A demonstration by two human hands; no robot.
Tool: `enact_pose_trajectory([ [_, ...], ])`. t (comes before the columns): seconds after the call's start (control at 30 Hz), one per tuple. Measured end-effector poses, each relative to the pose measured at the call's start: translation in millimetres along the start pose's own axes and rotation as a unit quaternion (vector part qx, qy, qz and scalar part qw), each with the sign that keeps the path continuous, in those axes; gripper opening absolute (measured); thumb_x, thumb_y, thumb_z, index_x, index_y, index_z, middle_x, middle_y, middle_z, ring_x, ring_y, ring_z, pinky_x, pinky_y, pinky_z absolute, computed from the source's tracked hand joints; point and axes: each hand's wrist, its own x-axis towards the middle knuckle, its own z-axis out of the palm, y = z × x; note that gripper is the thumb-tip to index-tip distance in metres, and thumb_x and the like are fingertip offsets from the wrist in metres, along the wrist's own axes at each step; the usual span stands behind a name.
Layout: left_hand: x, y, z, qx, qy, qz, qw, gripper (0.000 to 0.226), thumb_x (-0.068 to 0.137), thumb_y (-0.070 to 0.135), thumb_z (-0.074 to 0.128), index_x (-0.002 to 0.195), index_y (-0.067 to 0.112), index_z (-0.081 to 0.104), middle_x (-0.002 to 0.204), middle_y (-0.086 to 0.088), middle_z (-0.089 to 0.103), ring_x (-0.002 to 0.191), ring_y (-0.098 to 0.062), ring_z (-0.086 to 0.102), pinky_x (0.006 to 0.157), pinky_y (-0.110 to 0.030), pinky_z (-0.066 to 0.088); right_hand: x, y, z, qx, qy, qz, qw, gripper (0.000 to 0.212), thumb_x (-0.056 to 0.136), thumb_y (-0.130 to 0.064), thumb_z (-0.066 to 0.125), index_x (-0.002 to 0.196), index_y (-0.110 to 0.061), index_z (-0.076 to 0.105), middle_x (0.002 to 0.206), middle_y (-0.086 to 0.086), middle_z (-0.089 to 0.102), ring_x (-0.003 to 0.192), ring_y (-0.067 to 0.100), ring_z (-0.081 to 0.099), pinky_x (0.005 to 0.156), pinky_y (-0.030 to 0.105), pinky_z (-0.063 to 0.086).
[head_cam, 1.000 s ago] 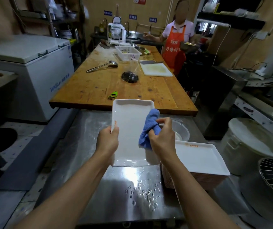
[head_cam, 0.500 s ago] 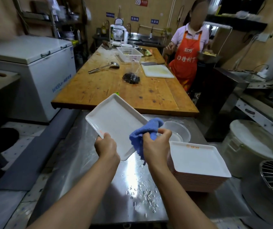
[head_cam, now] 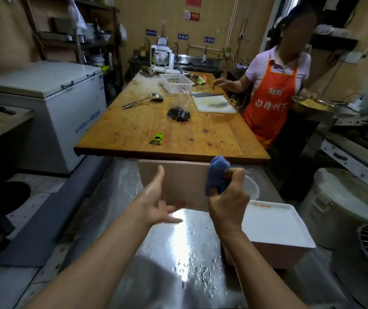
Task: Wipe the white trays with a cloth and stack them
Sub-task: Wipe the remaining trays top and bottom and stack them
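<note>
Two hands: we held our left hand (head_cam: 156, 204) and right hand (head_cam: 227, 204) over the wet steel counter (head_cam: 178, 253), either side of one tray.
Tray in hand: the tray (head_cam: 178, 186) stood nearly on edge with its pinkish underside toward us, long axis running 9 to 3 o'clock, top edge just under the wooden table's near edge.
Left grip: our fingers were spread wide and straight, thumb up against the tray's back and the fingertips under its lower edge; we propped it more than clasped it.
Right grip: our fingers were curled round the blue cloth (head_cam: 216, 175), which bulged out at 12 o'clock from the fist, at the tray's right end.
Stack: the tray stack (head_cam: 276, 233) sat at 4 o'clock from our right hand, white and rectangular with rounded corners, orange print near its far rim, pink edges layered below.
Textures: the counter was shiny steel beaded with water drops; the wooden table (head_cam: 174, 130) was worn and scratched planks.
Hidden: the tray's right end lay behind the cloth and fist; a clear bowl (head_cam: 252, 188) showed only partly behind our right hand; we could not tell whether cloth touched tray.
Beyond: a person in an orange apron (head_cam: 270, 101) stood at 1 o'clock.
</note>
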Motion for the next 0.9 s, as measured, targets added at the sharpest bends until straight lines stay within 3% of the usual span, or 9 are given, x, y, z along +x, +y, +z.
enact_pose_trajectory([
  [0.07,-4,8,4,-0.049,-0.029,0.011,0.998,0.084,0.074,0.076,0.046,0.112,0.001,0.05,0.115,-0.021,0.059,0.107,-0.04,0.056,0.089,-0.062,0.04,-7,6,-2,-0.002,-0.002,-0.094,0.996,0.033,0.062,0.014,0.073,0.085,0.003,0.051,0.06,0.017,0.059,0.05,0.035,0.058,0.047,0.037,0.046],
  [0.13,-6,12,5,-0.066,-0.008,0.008,0.998,0.072,0.079,0.069,0.05,0.097,0.0,0.056,0.097,-0.022,0.064,0.092,-0.039,0.06,0.07,-0.053,0.05,-18,12,-3,0.019,-0.02,-0.158,0.987,0.038,0.067,0.011,0.073,0.088,-0.007,0.047,0.058,0.016,0.059,0.048,0.029,0.057,0.045,0.033,0.047],
  [0.27,7,4,-1,-0.148,0.051,0.059,0.986,0.02,0.097,0.02,0.05,0.109,0.004,0.053,0.077,-0.017,0.066,0.064,-0.026,0.064,0.053,-0.042,0.055,-34,21,-6,0.085,-0.101,-0.214,0.968,0.041,0.071,0.007,0.069,0.096,-0.016,0.046,0.085,0.01,0.067,0.071,0.017,0.06,0.063,0.023,0.048],
  [0.37,14,-5,-11,-0.181,0.022,0.113,0.977,0.032,0.099,0.012,0.042,0.129,0.004,0.049,0.096,-0.015,0.066,0.077,-0.023,0.065,0.069,-0.038,0.053,-46,29,-12,0.105,-0.208,-0.202,0.951,0.053,0.065,0.008,0.06,0.114,-0.011,0.051,0.119,0.01,0.062,0.107,0.017,0.058,0.095,0.02,0.043],
  [0.43,14,-11,-19,-0.181,-0.013,0.136,0.974,0.03,0.099,0.013,0.041,0.125,0.002,0.051,0.085,-0.017,0.07,0.072,-0.025,0.069,0.061,-0.036,0.057,-50,33,-14,0.12,-0.26,-0.144,0.947,0.053,0.067,0.006,0.052,0.118,-0.006,0.058,0.13,0.004,0.057,0.122,0.014,0.052,0.106,0.023,0.037],
  [0.57,13,-22,-29,-0.157,-0.068,0.176,0.969,0.025,0.098,0.013,0.039,0.113,0.0,0.056,0.083,-0.016,0.073,0.071,-0.023,0.072,0.061,-0.035,0.06,-44,25,-11,0.088,-0.309,-0.033,0.947,0.054,0.075,-0.005,0.037,0.126,-0.004,0.057,0.139,0.0,0.046,0.132,0.014,0.041,0.112,0.021,0.025],
  [0.73,6,-32,-29,-0.096,-0.101,0.206,0.969,0.026,0.097,0.014,0.04,0.107,0.003,0.061,0.092,-0.012,0.073,0.08,-0.021,0.072,0.064,-0.031,0.059,-47,15,4,-0.049,-0.343,-0.151,0.926,0.055,0.092,-0.027,0.027,0.144,-0.01,0.032,0.153,-0.002,0.013,0.145,0.012,0.009,0.118,0.027,0.002],
  [0.8,4,-33,-30,-0.068,-0.11,0.215,0.968,0.028,0.096,0.014,0.04,0.11,0.005,0.062,0.097,-0.012,0.073,0.084,-0.021,0.071,0.066,-0.03,0.058,-47,8,11,-0.042,-0.358,-0.157,0.92,0.055,0.094,-0.034,0.024,0.146,-0.017,0.025,0.156,0.003,0.012,0.145,0.014,0.01,0.118,0.028,0.006],
  [0.9,0,-35,-32,-0.011,-0.125,0.218,0.968,0.029,0.095,0.017,0.042,0.112,0.01,0.064,0.103,-0.01,0.072,0.087,-0.02,0.071,0.068,-0.031,0.059,-36,-6,22,0.02,-0.373,-0.126,0.919,0.052,0.091,-0.022,0.032,0.142,-0.02,0.035,0.155,0.008,0.018,0.144,0.019,0.019,0.117,0.032,0.014],
])
